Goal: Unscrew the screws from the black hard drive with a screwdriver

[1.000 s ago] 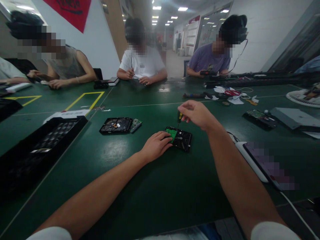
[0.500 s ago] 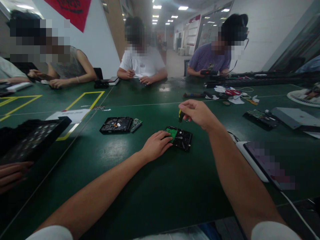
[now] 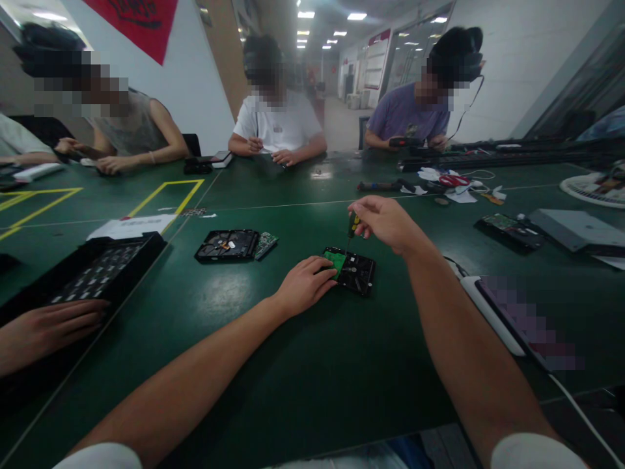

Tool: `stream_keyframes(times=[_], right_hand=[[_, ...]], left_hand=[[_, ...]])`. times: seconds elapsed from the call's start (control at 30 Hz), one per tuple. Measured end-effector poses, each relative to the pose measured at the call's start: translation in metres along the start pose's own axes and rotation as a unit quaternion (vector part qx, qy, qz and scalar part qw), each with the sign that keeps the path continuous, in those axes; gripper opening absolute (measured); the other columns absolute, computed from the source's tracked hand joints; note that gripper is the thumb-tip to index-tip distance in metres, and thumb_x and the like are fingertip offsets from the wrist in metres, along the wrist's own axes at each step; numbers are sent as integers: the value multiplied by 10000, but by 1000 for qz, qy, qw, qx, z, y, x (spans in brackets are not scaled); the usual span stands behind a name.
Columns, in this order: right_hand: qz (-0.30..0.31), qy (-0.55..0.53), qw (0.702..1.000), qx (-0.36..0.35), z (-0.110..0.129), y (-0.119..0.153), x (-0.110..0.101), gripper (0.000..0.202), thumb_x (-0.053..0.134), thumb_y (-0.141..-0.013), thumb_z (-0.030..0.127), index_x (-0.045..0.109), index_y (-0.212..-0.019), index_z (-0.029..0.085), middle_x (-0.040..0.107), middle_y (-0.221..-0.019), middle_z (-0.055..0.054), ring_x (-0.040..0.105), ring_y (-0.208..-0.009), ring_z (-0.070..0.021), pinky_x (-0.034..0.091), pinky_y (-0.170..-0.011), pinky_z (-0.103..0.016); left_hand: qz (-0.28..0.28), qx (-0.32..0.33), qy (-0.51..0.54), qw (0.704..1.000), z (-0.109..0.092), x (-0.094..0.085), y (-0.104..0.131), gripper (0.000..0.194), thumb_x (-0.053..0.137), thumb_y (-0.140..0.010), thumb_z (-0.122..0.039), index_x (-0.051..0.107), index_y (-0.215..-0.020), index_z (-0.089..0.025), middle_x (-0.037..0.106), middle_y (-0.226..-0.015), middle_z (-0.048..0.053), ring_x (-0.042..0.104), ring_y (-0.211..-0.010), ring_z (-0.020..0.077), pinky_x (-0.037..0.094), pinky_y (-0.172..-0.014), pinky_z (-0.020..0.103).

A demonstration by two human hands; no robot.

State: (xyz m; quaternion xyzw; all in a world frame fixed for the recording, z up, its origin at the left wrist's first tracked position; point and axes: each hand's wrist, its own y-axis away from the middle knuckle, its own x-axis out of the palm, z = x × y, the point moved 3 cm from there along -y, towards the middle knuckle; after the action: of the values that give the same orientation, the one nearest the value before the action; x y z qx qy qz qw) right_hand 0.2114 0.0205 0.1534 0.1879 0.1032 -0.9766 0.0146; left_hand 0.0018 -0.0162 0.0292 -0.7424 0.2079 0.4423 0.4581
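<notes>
A black hard drive [image 3: 358, 272] with a green circuit board [image 3: 334, 262] lies flat on the table in front of me. My left hand [image 3: 306, 281] holds the drive's left side, fingers resting over the green board. Pinched upright in my right hand [image 3: 383, 220] is a screwdriver [image 3: 352, 225] with a yellow and black handle; its thin shaft points down at the board's edge. Whether the tip sits in a screw is too small to tell. To the left lie a second black drive [image 3: 227, 245] and a loose circuit board [image 3: 266, 245] beside it.
At left, another person's hand [image 3: 53, 329] is at a black tray [image 3: 146, 244] with rows of small parts. A phone [image 3: 525, 319] lies on a white device at right. Beyond it are another drive [image 3: 508, 232] and a grey box [image 3: 581, 229]. Several people sit opposite.
At left, the black tray has come down flatter onto the table and farther into view, with the other person's hand. My screwdriver's handle has turned slightly; my left hand stays in place.
</notes>
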Motion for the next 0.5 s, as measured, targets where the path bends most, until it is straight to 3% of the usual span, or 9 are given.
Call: stream_keyframes(times=[0.13,0.27,0.5], right_hand=[[-7,-11,1000,16,1,1,2,132,631,-1020,275,695,-948,185,714,-828,-29,647,-574,-100,487,-479,-196],[11,21,1000,-17,2,2,1,175,675,-999,353,726,-918,206,679,-730,-2,603,-545,-102,462,-474,-209],[-2,12,1000,-15,-1,2,-2,124,673,-996,297,679,-945,184,741,-906,-49,637,-560,-96,458,-441,-201]], left_hand=[[-3,1,1,1000,0,0,0,300,548,-1044,-367,698,-1258,-221,680,-1275,126,619,-1251,292,567,-1022,495],[-6,-1,3,1000,-1,0,0,295,550,-1043,-362,696,-1258,-223,681,-1278,125,620,-1252,292,565,-1023,501],[2,-3,1,1000,1,2,0,310,540,-1046,-371,693,-1260,-208,674,-1294,133,614,-1258,293,557,-1038,500]])
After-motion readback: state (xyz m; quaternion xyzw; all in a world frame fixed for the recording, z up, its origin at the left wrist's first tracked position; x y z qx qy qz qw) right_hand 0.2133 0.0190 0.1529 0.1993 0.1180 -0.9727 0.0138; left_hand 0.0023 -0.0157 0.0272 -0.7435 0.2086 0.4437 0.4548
